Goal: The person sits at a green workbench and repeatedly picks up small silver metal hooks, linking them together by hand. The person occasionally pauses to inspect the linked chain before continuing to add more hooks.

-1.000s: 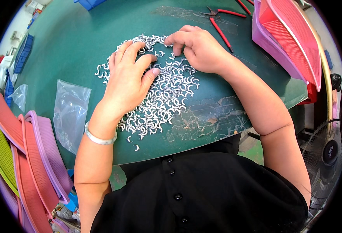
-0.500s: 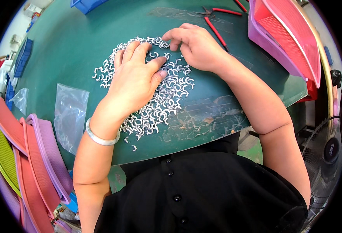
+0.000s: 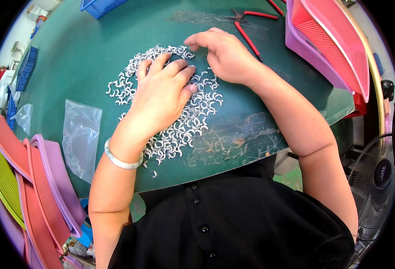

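A spread of small silver crescent-shaped metal pieces (image 3: pixel 177 134) lies on the green tabletop (image 3: pixel 130 33). My left hand (image 3: pixel 161 96) rests palm down over the middle of it, fingers spread and touching the pieces; what is under the palm is hidden. A pale bangle sits on that wrist. At the far right edge of the spread is my right hand (image 3: pixel 226 56), its fingers stretched leftward, slightly bent, with the thumb tucked below. No piece shows in its grasp. Near the front edge one crescent lies apart from the others.
Red-handled pliers (image 3: pixel 247 31) lie beyond my right hand. Pink and purple plastic baskets (image 3: pixel 318 49) stand at the right, and more baskets (image 3: pixel 49 179) are stacked at the left. A clear plastic bag (image 3: pixel 81 134) lies left of the pieces. A blue bin (image 3: pixel 101 6) is at the back; a fan (image 3: pixel 379 179) stands at the right.
My left hand has shifted a little to the right and nearer, its fingers drawing over the pieces. My right hand has moved slightly left, with its fingers closer together.
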A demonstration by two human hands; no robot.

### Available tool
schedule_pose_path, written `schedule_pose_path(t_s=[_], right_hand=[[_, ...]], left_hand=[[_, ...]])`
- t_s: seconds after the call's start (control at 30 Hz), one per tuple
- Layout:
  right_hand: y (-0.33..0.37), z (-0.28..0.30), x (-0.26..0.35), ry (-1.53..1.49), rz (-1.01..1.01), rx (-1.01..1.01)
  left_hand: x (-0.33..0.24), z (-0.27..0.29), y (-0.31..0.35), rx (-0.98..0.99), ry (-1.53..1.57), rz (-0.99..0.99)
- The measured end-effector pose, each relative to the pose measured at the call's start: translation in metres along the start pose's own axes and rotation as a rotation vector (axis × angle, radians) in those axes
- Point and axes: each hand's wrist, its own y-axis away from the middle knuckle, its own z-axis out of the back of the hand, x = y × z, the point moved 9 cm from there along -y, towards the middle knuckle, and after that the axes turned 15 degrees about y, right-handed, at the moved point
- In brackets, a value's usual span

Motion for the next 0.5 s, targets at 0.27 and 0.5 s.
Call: schedule_pose_path(t_s=[0.27, 0.5], right_hand=[[0.000, -0.004, 0.000, -0.004, -0.013, 0.102], [-0.004, -0.016, 0.001, 0.005, -0.016, 0.022]], left_hand=[[0.003, 0.002, 0.008, 0.040, 0.043, 0.004], [0.010, 0.009, 0.007, -0.046, 0.072, -0.005]])
